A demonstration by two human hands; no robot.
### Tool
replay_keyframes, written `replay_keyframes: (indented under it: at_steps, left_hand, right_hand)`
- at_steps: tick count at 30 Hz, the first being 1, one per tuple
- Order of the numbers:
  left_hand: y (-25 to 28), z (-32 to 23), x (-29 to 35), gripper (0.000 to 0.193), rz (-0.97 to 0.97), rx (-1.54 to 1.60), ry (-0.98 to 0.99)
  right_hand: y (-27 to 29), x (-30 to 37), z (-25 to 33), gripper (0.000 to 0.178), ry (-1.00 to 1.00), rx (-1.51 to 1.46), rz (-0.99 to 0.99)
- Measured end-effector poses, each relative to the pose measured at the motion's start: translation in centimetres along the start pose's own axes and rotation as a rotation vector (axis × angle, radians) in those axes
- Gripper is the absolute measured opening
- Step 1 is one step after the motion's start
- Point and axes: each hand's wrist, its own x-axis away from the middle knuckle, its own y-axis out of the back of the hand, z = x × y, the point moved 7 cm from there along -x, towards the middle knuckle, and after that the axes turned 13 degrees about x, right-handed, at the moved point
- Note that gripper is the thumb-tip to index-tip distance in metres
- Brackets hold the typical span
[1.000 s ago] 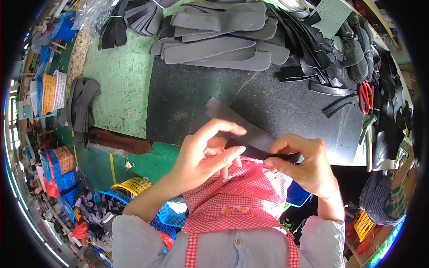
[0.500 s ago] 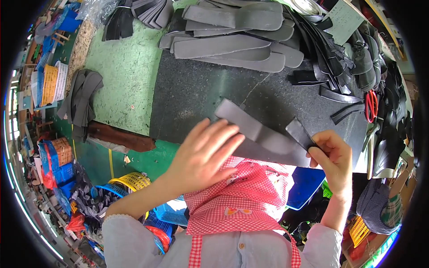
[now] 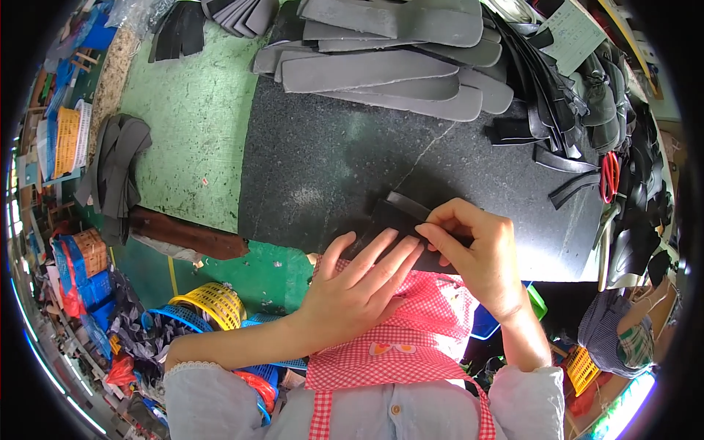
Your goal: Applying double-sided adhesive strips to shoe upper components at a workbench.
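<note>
Left hand (image 3: pixel 359 286) is spread over dark piece (image 3: pixel 390 218), seemingly to keep it steady; right hand (image 3: pixel 477 253) pinches its edge, probably for control; piece lies at bench's (image 3: pixel 323 165) near border, within easy reach.

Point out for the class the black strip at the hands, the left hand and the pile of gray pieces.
Black strip (image 3: pixel 393 216): head view, on its uncovered upper part.
Left hand (image 3: pixel 350 286): head view, on the back of the hand.
Pile of gray pieces (image 3: pixel 370 70): head view, on a long piece's face.
</note>
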Motion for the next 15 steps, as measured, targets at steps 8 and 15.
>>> replay_keyframes:
  at_steps: [8,15]
  left_hand:
    - [0.4,0.5,-0.1,0.055,-0.02,0.027,-0.026]
    - [1.8,1.6,-1.6,0.063,-0.002,0.176,-0.046]
  right_hand:
    - [-0.2,0.1,-0.5,0.014,-0.016,0.023,-0.071]
    - [0.5,0.4,0.4,0.016,-0.05,0.171,-0.061]
